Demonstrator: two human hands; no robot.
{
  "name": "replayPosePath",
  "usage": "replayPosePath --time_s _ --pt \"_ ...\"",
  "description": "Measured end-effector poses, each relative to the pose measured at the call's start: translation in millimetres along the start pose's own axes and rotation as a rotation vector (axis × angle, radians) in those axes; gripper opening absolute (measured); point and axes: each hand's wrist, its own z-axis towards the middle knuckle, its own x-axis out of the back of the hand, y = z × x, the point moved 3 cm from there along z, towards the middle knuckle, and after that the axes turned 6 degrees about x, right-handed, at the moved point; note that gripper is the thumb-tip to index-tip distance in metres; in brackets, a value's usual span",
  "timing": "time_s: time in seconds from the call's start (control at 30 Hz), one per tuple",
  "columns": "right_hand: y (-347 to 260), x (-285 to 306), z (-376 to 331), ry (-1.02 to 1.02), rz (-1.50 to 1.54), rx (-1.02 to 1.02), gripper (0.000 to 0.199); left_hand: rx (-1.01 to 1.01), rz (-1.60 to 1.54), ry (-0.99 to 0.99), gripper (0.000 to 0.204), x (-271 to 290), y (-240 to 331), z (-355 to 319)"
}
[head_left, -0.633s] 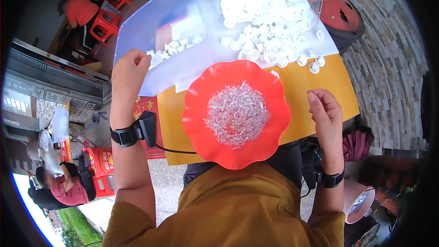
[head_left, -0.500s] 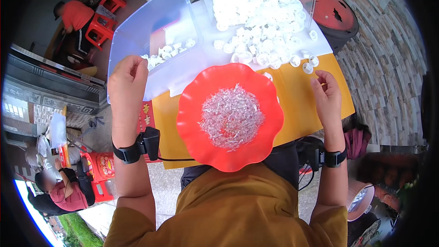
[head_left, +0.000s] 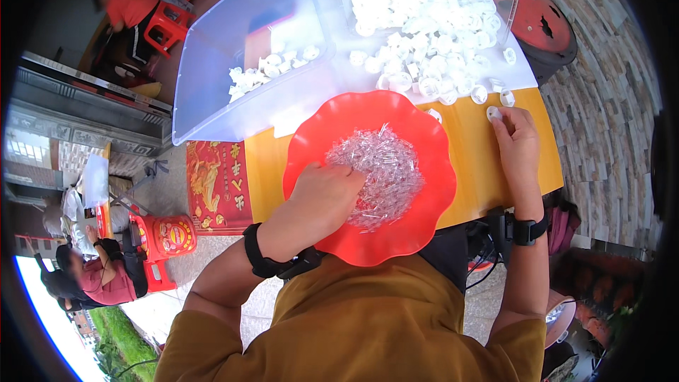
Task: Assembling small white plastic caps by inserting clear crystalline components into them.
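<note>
Here, clear tubes in red bowl, caps in bin

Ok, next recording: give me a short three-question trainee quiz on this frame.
1. True or false: the left hand rests in the red scalloped plastic bowl of clear plastic tubes.
2. What does the right hand pinch? A) white plastic cap B) clear tube C) nothing
3. Fill in: the clear plastic bin holds a few white ____.

Key: 1 true; 2 A; 3 caps.
</note>
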Motion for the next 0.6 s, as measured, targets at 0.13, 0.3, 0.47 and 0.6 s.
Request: replayPosePath --time_s 0.13,0.3,0.47,0.6 --pt "-6.2 7.7 -24.6 -0.028 0.486 -0.322 0.012 -0.011 0.019 -0.013 0.009 -4.1 -1.1 0.4" --pt "-58.1 26.8 -58.2 -0.07 0.92 -0.413 0.019 -0.029 -0.116 0.086 0.008 6.1 -3.9 -1.4" --pt "-102.0 38.9 -79.8 -0.078 1.142 -0.46 0.027 0.073 -0.512 0.083 0.008 24.9 -4.7 -9.6" --pt "-128.0 39.0 -85.8 -0.162 1.316 -0.407 0.032 0.201 -0.995 -0.041 0.004 29.5 -1.2 -18.5"
